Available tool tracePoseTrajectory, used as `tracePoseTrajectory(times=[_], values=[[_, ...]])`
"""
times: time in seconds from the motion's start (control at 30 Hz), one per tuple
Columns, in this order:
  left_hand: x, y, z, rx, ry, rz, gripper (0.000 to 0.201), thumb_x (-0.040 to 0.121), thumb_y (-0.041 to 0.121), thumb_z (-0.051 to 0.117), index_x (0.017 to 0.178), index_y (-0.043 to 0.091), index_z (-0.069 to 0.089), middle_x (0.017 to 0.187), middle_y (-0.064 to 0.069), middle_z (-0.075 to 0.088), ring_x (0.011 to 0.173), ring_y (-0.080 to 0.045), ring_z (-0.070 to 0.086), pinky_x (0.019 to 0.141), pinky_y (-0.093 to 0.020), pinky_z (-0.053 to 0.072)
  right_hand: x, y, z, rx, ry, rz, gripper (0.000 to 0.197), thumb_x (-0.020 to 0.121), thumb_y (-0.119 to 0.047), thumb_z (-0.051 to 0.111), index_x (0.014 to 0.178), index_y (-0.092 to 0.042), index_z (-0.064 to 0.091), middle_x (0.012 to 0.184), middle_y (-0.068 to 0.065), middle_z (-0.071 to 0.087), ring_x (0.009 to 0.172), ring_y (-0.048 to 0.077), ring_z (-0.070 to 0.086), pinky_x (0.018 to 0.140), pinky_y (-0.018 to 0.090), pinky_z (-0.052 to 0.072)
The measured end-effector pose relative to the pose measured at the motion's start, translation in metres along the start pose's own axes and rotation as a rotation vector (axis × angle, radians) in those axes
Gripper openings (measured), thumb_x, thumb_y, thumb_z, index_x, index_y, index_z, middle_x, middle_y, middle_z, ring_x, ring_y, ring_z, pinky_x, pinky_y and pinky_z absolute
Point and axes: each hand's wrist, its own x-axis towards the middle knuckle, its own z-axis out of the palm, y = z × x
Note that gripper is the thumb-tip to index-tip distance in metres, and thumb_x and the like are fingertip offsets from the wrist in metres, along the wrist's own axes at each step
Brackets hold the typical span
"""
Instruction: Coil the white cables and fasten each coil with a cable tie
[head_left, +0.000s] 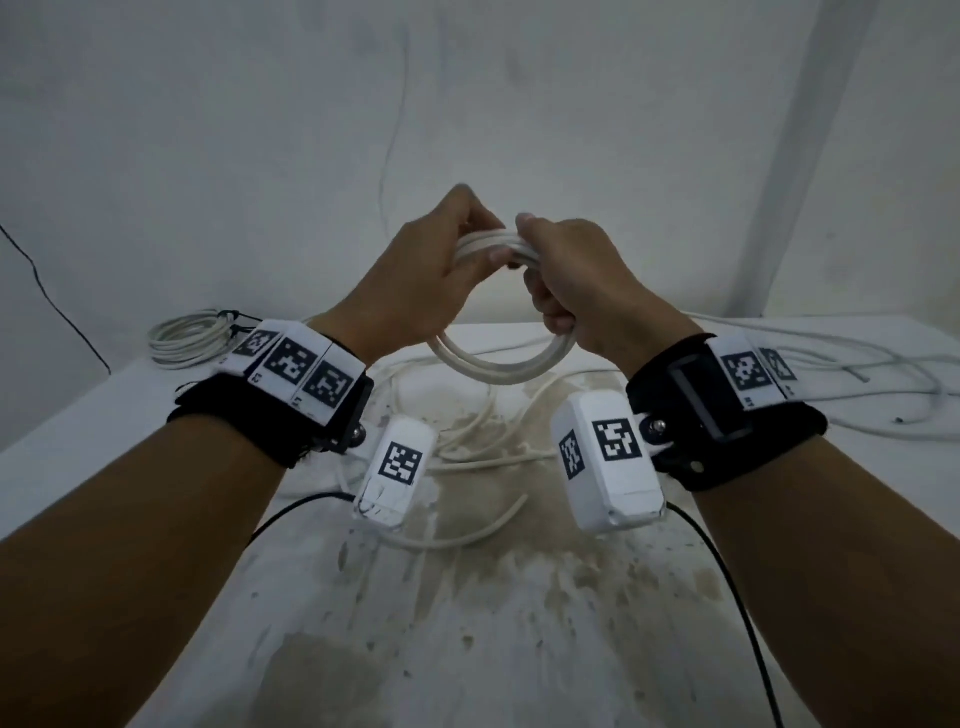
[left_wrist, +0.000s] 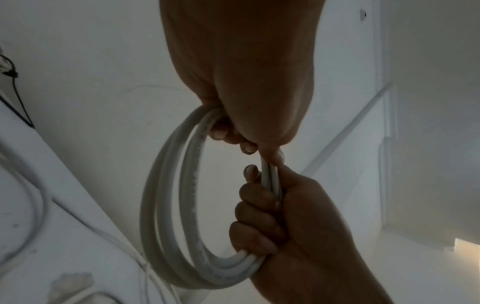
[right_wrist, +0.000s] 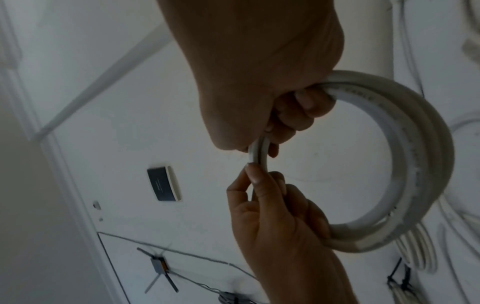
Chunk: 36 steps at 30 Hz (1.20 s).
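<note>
Both hands hold one white cable coil (head_left: 498, 370) of several loops in the air above the table. My left hand (head_left: 470, 249) grips the top of the coil, fingers curled round the bundle. Beside it, my right hand (head_left: 543, 280) clasps the coil's top and right side in a fist. In the left wrist view the coil (left_wrist: 166, 195) hangs as a ring between the left hand (left_wrist: 233, 137) above and the right hand (left_wrist: 259, 216) below. In the right wrist view the right hand (right_wrist: 293, 115) and left hand (right_wrist: 265, 197) nearly touch on the coil (right_wrist: 420, 164). No cable tie shows on this coil.
A finished coil (head_left: 187, 340) bound with a black tie lies at the table's far left corner. Loose white cables (head_left: 857, 374) sprawl at the right, and more (head_left: 483, 449) lie under my wrists on the stained white table (head_left: 519, 623). A white wall stands close behind.
</note>
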Motion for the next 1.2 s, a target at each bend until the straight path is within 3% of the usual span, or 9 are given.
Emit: tracePoseTrajectory(times=[0.13, 0.23, 0.3, 0.43, 0.6, 0.67, 0.8, 1.0, 1.2], values=[[0.013, -0.015, 0.014, -0.123, 0.142, -0.031, 0.014, 0.097, 0.027, 0.059, 0.099, 0.014, 0.056, 0.075, 0.012, 0.063, 0.062, 0.0, 0.053, 0.061, -0.019, 0.041, 0.013, 0.01, 0.002, 0.091, 0.052, -0.021, 0.045, 0.103, -0.041, 0.044, 0.076, -0.011, 0.064, 0.05, -0.003, 0.045, 0.039, 0.01, 0.035, 0.042, 0.021, 0.028], [0.017, -0.023, 0.028, -0.271, 0.245, -0.118, 0.01, 0.098, 0.022, 0.059, 0.096, 0.013, 0.057, 0.065, 0.017, 0.065, 0.055, 0.002, 0.054, 0.055, -0.016, 0.038, 0.02, 0.016, -0.002, 0.117, 0.05, -0.019, 0.046, 0.102, -0.045, 0.046, 0.081, -0.012, 0.071, 0.054, -0.001, 0.051, 0.042, 0.013, 0.042, 0.044, 0.021, 0.034], [0.018, -0.023, 0.036, -0.29, 0.273, -0.147, 0.009, 0.098, 0.024, 0.058, 0.092, 0.018, 0.057, 0.064, 0.02, 0.066, 0.054, 0.002, 0.053, 0.054, -0.017, 0.037, 0.023, 0.02, -0.004, 0.113, 0.055, -0.016, 0.044, 0.102, -0.044, 0.046, 0.081, -0.013, 0.07, 0.051, -0.003, 0.046, 0.04, 0.012, 0.036, 0.043, 0.022, 0.03], [0.017, -0.016, 0.038, -0.212, 0.246, -0.155, 0.011, 0.099, 0.028, 0.057, 0.095, 0.019, 0.057, 0.066, 0.022, 0.066, 0.052, -0.001, 0.049, 0.05, -0.018, 0.039, 0.027, 0.024, -0.008, 0.071, 0.047, -0.04, 0.043, 0.102, -0.037, 0.046, 0.078, -0.01, 0.071, 0.051, -0.002, 0.037, 0.04, 0.011, 0.028, 0.042, 0.022, 0.023], [0.013, -0.014, 0.039, -0.264, 0.094, -0.146, 0.014, 0.101, 0.027, 0.054, 0.105, 0.014, 0.057, 0.074, 0.006, 0.066, 0.052, -0.006, 0.049, 0.049, -0.024, 0.04, 0.025, 0.023, -0.018, -0.027, 0.039, -0.077, 0.036, 0.097, -0.03, 0.052, 0.077, -0.007, 0.07, 0.052, 0.0, 0.034, 0.042, 0.012, 0.025, 0.043, 0.026, 0.02], [0.011, -0.015, 0.042, -0.287, 0.136, -0.133, 0.011, 0.1, 0.026, 0.056, 0.101, 0.015, 0.059, 0.072, 0.0, 0.065, 0.051, -0.005, 0.047, 0.05, -0.022, 0.036, 0.023, 0.022, -0.017, -0.053, 0.026, -0.088, 0.038, 0.098, -0.031, 0.051, 0.072, -0.01, 0.068, 0.051, -0.001, 0.036, 0.041, 0.012, 0.026, 0.043, 0.026, 0.02], [0.005, -0.022, 0.042, -0.368, 0.226, -0.176, 0.008, 0.099, 0.021, 0.058, 0.091, 0.02, 0.059, 0.065, 0.012, 0.062, 0.051, -0.001, 0.052, 0.049, -0.01, 0.037, 0.021, 0.023, -0.009, -0.075, -0.011, -0.103, 0.04, 0.101, -0.036, 0.048, 0.071, -0.014, 0.062, 0.051, -0.002, 0.04, 0.037, 0.009, 0.03, 0.042, 0.024, 0.024], [0.003, -0.027, 0.041, -0.309, 0.21, -0.21, 0.01, 0.1, 0.03, 0.056, 0.093, 0.025, 0.062, 0.064, 0.001, 0.057, 0.051, -0.014, 0.045, 0.047, -0.028, 0.037, 0.025, 0.03, -0.005, -0.044, -0.009, -0.11, 0.035, 0.105, -0.031, 0.039, 0.079, -0.012, 0.051, 0.062, 0.003, 0.041, 0.045, 0.012, 0.032, 0.044, 0.025, 0.026], [0.006, -0.029, 0.039, -0.316, 0.304, -0.202, 0.008, 0.096, 0.028, 0.06, 0.089, 0.026, 0.064, 0.061, 0.014, 0.06, 0.053, -0.003, 0.051, 0.051, -0.016, 0.037, 0.023, 0.03, 0.0, 0.033, -0.005, -0.113, 0.033, 0.105, -0.03, 0.039, 0.085, -0.009, 0.055, 0.062, 0.005, 0.046, 0.048, 0.013, 0.036, 0.045, 0.025, 0.029]])
